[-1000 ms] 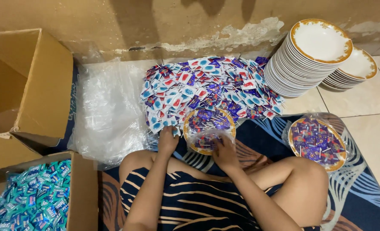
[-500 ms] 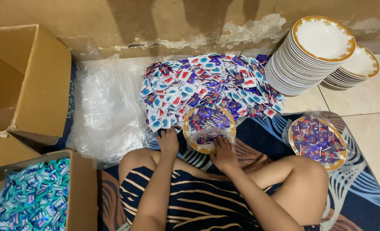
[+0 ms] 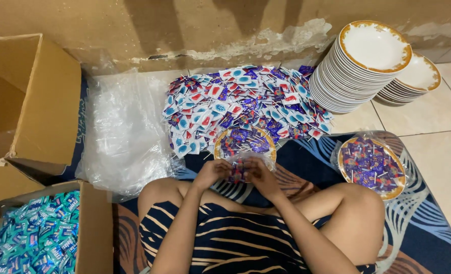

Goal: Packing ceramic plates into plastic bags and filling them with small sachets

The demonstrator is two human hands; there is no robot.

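Note:
I sit cross-legged on a blue patterned mat. In front of my knees lies a gold-rimmed plate [image 3: 220,143] filled with small purple and blue wrapped candies, wrapped in a clear plastic bag [image 3: 238,170]. My left hand [image 3: 211,172] and my right hand [image 3: 259,175] meet at the plate's near edge, both pinching the gathered plastic together. Beyond the plate a wide heap of red, blue and purple candy sachets [image 3: 235,104] covers the floor.
A finished bagged plate of candies [image 3: 371,165] lies to the right. Two stacks of white gold-rimmed plates [image 3: 360,68] stand at the back right. Clear plastic bags [image 3: 126,132] pile at left, beside an open cardboard box [image 3: 32,101]. Another box [image 3: 38,238] holds teal packets.
Both hands have drawn back from the plate's sides toward my body and now bunch the plastic at its near edge. The view has shifted slightly.

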